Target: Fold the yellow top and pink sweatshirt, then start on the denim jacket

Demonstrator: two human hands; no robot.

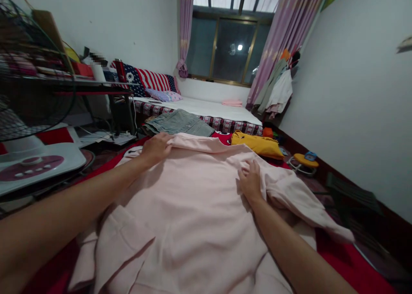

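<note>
A pale pink long-sleeved top lies spread over a red cloth, its neck end away from me. At the far left shoulder, my left hand has its fingers closed over the garment's edge. My right hand rests on the upper right part near the other shoulder, its fingers curled into the fabric. One sleeve stretches out to the right; the left one is folded down along the near left side.
Beyond the top lie a grey-green folded garment and a folded yellow garment. A fan stands at left beside a cluttered desk. Farther back is a bed under the window. A yellow stool stands at right.
</note>
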